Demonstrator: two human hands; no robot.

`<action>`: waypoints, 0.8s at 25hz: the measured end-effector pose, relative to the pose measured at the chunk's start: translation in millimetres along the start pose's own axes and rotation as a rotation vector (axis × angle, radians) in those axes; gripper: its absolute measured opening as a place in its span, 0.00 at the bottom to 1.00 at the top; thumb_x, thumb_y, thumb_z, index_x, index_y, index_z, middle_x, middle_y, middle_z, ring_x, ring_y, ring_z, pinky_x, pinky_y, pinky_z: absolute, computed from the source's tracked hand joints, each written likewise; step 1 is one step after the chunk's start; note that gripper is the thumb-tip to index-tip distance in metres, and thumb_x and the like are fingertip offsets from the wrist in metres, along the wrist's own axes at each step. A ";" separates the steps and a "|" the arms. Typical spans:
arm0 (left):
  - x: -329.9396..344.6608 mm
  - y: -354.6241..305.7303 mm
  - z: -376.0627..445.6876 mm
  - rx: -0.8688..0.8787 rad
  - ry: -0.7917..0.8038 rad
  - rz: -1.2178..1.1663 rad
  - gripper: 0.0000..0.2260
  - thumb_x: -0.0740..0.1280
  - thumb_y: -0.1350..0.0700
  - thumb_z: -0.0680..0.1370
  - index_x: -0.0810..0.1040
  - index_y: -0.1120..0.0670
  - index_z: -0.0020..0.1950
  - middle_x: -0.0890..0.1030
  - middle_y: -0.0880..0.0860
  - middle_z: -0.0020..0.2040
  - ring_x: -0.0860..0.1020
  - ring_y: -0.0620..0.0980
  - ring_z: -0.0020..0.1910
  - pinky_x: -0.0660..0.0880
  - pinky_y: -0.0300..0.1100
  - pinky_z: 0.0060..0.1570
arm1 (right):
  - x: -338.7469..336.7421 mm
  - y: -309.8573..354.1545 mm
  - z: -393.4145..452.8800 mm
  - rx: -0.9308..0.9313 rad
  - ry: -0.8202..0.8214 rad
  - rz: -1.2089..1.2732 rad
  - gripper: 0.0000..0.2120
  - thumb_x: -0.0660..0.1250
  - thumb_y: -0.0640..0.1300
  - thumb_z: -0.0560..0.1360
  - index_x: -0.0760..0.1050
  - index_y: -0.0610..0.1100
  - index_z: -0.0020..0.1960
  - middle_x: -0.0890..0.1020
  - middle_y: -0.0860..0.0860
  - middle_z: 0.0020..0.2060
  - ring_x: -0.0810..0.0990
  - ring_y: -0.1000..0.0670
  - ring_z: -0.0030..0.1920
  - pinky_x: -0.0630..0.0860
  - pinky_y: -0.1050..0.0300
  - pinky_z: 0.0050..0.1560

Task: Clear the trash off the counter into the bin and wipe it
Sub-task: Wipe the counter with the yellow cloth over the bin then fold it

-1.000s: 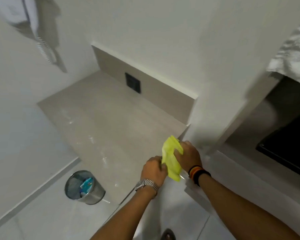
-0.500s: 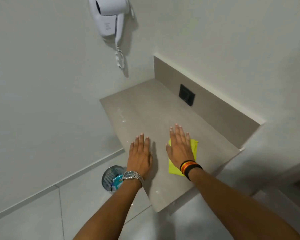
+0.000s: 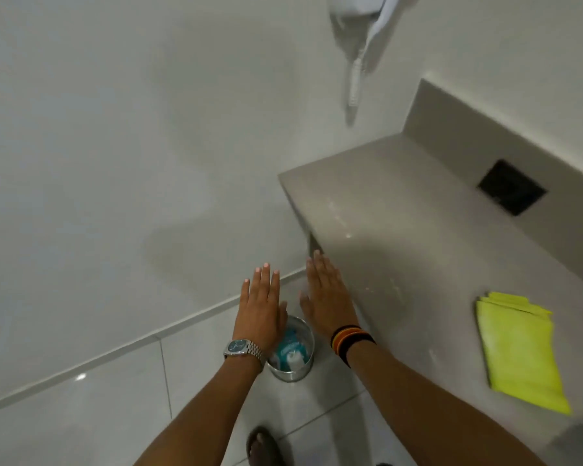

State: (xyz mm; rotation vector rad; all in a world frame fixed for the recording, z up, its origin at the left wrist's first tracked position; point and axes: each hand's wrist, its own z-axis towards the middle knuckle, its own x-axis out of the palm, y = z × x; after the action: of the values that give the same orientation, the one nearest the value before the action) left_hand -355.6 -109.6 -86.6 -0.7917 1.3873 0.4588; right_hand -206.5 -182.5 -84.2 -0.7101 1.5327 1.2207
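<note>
A sandalled foot (image 3: 261, 447) stands on the tiled floor (image 3: 81, 415). The left hand (image 3: 260, 307) and right hand (image 3: 327, 297) are flat, fingers extended, palms down, holding nothing, above the bin (image 3: 292, 371). The bin is a round metal container on the floor beside the surface's left edge; it holds teal and white trash (image 3: 288, 351). The cloth (image 3: 519, 351), yellow-green and folded into a rectangle, lies flat near the surface's (image 3: 418, 230) near right corner, long axis running front to back. A dark square plate (image 3: 511, 186) sits in the backsplash.
</note>
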 end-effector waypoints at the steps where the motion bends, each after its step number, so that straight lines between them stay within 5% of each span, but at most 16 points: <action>1: 16.3 18.2 -2.9 -0.002 0.055 -0.023 0.29 0.55 0.48 0.83 0.50 0.56 0.80 0.48 0.57 0.81 0.47 0.56 0.80 0.46 0.53 0.78 | 22.5 3.6 2.4 0.013 0.051 0.008 0.33 0.55 0.50 0.81 0.46 0.39 0.80 0.49 0.41 0.80 0.46 0.42 0.80 0.52 0.42 0.79; 5: 106.1 71.3 -6.3 -0.069 0.225 -0.155 0.28 0.53 0.47 0.83 0.50 0.55 0.81 0.50 0.56 0.81 0.52 0.54 0.80 0.48 0.44 0.75 | 119.7 -15.6 6.7 0.105 0.290 0.025 0.33 0.59 0.47 0.81 0.47 0.39 0.80 0.46 0.40 0.80 0.45 0.41 0.80 0.49 0.43 0.80; 13: 328.6 147.6 23.0 -0.437 0.452 -0.265 0.31 0.58 0.46 0.82 0.52 0.57 0.80 0.59 0.59 0.79 0.60 0.57 0.78 0.65 0.54 0.73 | 338.7 -102.7 30.4 0.485 0.520 0.175 0.37 0.62 0.46 0.80 0.45 0.41 0.80 0.51 0.42 0.80 0.58 0.40 0.78 0.66 0.46 0.73; 16: 403.4 173.0 39.8 -0.666 0.534 -0.360 0.25 0.64 0.47 0.79 0.66 0.58 0.72 0.79 0.62 0.64 0.79 0.61 0.59 0.79 0.54 0.55 | 403.6 -127.5 34.1 0.718 0.516 0.302 0.35 0.63 0.46 0.80 0.48 0.41 0.80 0.64 0.41 0.77 0.72 0.36 0.69 0.73 0.44 0.64; 20: 446.8 181.4 45.7 -0.830 0.526 -0.521 0.15 0.60 0.49 0.81 0.80 0.58 0.57 0.85 0.59 0.49 0.83 0.59 0.43 0.83 0.53 0.48 | 436.5 -148.1 33.1 0.813 0.451 0.293 0.18 0.65 0.40 0.78 0.69 0.40 0.67 0.81 0.37 0.59 0.81 0.34 0.56 0.81 0.43 0.55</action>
State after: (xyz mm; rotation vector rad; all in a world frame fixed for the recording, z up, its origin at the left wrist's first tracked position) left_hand -382.8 -26.0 -563.0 -2.0069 1.3719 0.4224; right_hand -203.1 -138.5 -544.2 -0.2148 2.3532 0.5341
